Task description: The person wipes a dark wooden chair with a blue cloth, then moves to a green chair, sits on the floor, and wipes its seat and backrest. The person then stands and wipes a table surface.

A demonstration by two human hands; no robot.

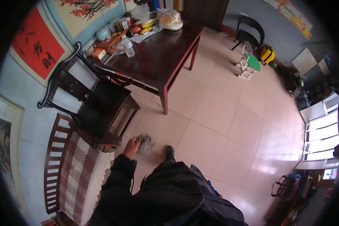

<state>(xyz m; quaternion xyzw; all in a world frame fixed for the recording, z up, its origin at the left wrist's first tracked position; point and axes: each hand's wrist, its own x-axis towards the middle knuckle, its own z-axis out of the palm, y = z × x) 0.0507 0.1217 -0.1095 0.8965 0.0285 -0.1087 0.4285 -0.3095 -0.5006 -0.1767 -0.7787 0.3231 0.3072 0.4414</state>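
Note:
My left hand (132, 147) is closed on a crumpled, greyish cloth (145, 144), which hangs above the tiled floor and looks blurred. It is close to the front corner of the dark wooden armchair (101, 108) and the bench with a checked cover. Only a small bit of my right hand (220, 196) shows past the edge of my dark jacket, near something blue (212, 187); its fingers are hidden. My dark shoe (170, 152) stands on the floor to the right of the cloth.
A dark red wooden table (154, 67) bears a plastic bottle (128, 46), bananas (147, 27), bagged flatbread (169, 19) and a small box (99, 53). The slatted bench (82, 175) stands along the left wall. Farther off are a green-seated chair (252, 62), a black chair (251, 31) and a yellow bag (267, 54).

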